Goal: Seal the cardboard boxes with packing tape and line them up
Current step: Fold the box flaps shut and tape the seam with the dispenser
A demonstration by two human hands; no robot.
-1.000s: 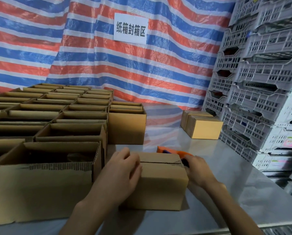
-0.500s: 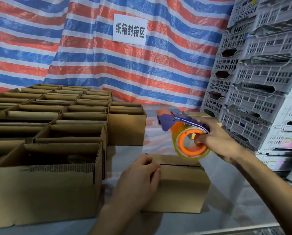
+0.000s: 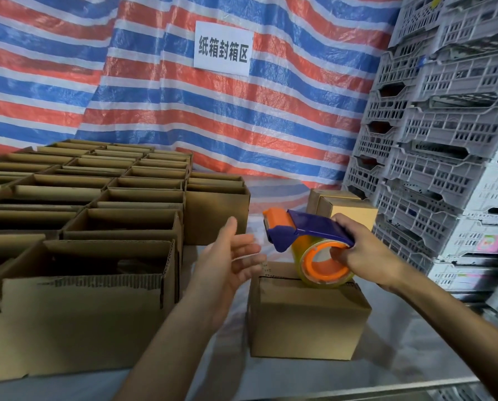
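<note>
The right hand (image 3: 363,253) grips the tape dispenser (image 3: 308,235), fingers curled over the blue handle and the thumb hooked into the orange core of the roll. The closed box (image 3: 305,314) sits on the table (image 3: 415,366) right under those fingers, with its top seam running beneath the roll. I cannot tell whether the roll touches the cardboard. The left hand (image 3: 230,264) hangs in the air just left of the dispenser's mouth, fingers spread and straight, holding nothing, slightly blurred.

The step looks to be starting a strip. To do it well, the left fingertips should find the loose tape end at the mouth just ahead of them, draw out a short tail and stick it over 1 end face of the box. The left palm should then press both flaps flat while the right hand pulls the dispenser straight along the seam, kept centred, and down the other end. The open boxes (image 3: 79,299) stand left of the left fingers, and 2 far boxes (image 3: 346,209) sit beyond the right fingers
</note>
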